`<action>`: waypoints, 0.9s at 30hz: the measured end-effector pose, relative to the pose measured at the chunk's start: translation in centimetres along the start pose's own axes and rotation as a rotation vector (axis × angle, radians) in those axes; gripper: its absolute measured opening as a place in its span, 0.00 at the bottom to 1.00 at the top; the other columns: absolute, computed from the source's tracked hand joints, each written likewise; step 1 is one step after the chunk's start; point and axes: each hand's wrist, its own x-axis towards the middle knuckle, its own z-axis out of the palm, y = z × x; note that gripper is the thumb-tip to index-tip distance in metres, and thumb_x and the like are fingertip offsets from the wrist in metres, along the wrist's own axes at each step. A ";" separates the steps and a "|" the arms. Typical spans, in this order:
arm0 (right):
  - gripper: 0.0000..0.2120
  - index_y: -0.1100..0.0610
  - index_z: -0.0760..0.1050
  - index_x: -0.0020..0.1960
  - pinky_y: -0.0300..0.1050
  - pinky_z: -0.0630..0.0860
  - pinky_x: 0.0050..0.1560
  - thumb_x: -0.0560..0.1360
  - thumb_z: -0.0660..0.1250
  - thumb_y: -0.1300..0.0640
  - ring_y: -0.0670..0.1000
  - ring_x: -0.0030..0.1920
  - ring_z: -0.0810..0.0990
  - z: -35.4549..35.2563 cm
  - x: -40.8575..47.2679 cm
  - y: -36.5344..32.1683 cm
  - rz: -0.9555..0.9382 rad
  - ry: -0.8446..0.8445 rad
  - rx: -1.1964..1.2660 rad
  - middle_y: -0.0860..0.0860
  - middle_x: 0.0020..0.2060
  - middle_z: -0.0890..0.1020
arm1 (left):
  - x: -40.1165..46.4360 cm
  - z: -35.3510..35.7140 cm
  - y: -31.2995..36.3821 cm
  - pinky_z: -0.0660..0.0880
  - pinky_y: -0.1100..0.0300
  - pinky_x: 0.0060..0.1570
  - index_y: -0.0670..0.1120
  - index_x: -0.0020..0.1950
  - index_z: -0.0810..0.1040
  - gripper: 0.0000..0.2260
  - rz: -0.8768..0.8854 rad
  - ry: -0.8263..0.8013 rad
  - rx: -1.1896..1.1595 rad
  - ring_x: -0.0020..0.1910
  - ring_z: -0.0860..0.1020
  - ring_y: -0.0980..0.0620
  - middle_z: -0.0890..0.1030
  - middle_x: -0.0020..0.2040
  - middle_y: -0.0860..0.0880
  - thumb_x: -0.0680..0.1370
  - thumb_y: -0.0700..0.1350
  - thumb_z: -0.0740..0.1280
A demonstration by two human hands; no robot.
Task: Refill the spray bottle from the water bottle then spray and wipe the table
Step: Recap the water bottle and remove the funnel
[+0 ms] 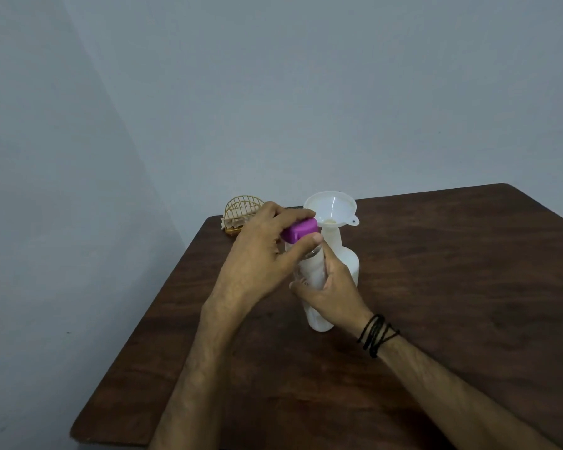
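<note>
A white spray bottle [350, 266] stands near the middle of the dark wooden table [436, 287], its spray head off and a white funnel [330, 206] seated in its neck. Just in front of it is a clear water bottle [311, 271] with a purple cap [301, 229]. My right hand [332, 293], black cord around the wrist, is wrapped around the water bottle's body. My left hand [260, 254] comes from above and grips the purple cap between thumb and fingers. The water bottle's lower part is hidden by my right hand.
A gold wire napkin holder [241, 211] with paper napkins stands at the table's far left corner, just behind my left hand. The table's left edge runs diagonally toward me, and a plain grey wall rises behind it.
</note>
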 end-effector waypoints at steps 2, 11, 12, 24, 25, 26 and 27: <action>0.26 0.55 0.69 0.66 0.44 0.80 0.56 0.72 0.71 0.69 0.50 0.56 0.82 -0.2 0.0 0.2 0.003 -0.002 0.011 0.49 0.54 0.82 | 0.0 0.1 -0.4 0.79 0.60 0.54 0.51 0.66 0.80 0.19 0.009 0.011 -0.119 0.56 0.78 0.54 0.79 0.56 0.52 0.77 0.56 0.70; 0.28 0.57 0.69 0.67 0.38 0.77 0.55 0.71 0.72 0.71 0.47 0.56 0.82 -0.5 0.0 0.5 0.006 0.014 0.045 0.48 0.54 0.81 | 0.1 1.4 -0.4 0.78 0.61 0.55 0.41 0.65 0.71 0.20 -0.193 -0.047 -0.684 0.59 0.81 0.52 0.78 0.61 0.49 0.76 0.41 0.73; 0.28 0.56 0.69 0.68 0.39 0.77 0.57 0.71 0.72 0.70 0.47 0.57 0.81 -0.5 0.0 0.4 0.012 0.012 0.048 0.48 0.56 0.81 | -0.1 1.9 -0.1 0.79 0.61 0.54 0.43 0.65 0.71 0.24 -0.208 0.001 -0.672 0.58 0.81 0.52 0.78 0.60 0.50 0.73 0.46 0.75; 0.28 0.56 0.70 0.67 0.55 0.78 0.62 0.71 0.74 0.70 0.53 0.60 0.81 -0.2 -0.2 0.1 0.015 0.002 0.090 0.52 0.57 0.82 | -0.7 6.0 0.6 0.78 0.57 0.55 0.46 0.63 0.69 0.28 -0.203 0.517 -1.032 0.56 0.80 0.50 0.76 0.59 0.42 0.68 0.46 0.77; 0.28 0.56 0.70 0.67 0.56 0.79 0.61 0.71 0.74 0.69 0.54 0.59 0.82 -0.1 -0.1 0.1 0.014 0.003 0.088 0.52 0.57 0.82 | -0.8 6.1 0.6 0.77 0.57 0.56 0.46 0.64 0.68 0.27 -0.203 0.551 -1.071 0.58 0.80 0.49 0.75 0.59 0.40 0.69 0.45 0.76; 0.28 0.55 0.70 0.67 0.55 0.79 0.61 0.71 0.74 0.69 0.54 0.59 0.82 0.0 -0.1 0.2 0.013 0.005 0.087 0.53 0.57 0.82 | -0.9 6.2 0.6 0.77 0.56 0.57 0.47 0.64 0.67 0.25 -0.211 0.587 -1.108 0.58 0.80 0.49 0.75 0.59 0.40 0.71 0.44 0.75; 0.29 0.54 0.70 0.67 0.54 0.79 0.61 0.71 0.74 0.69 0.54 0.59 0.81 0.0 -0.1 0.2 0.011 0.009 0.086 0.53 0.58 0.82 | -0.9 6.3 0.5 0.77 0.54 0.57 0.47 0.63 0.67 0.22 -0.227 0.619 -1.146 0.58 0.81 0.50 0.76 0.57 0.43 0.73 0.41 0.73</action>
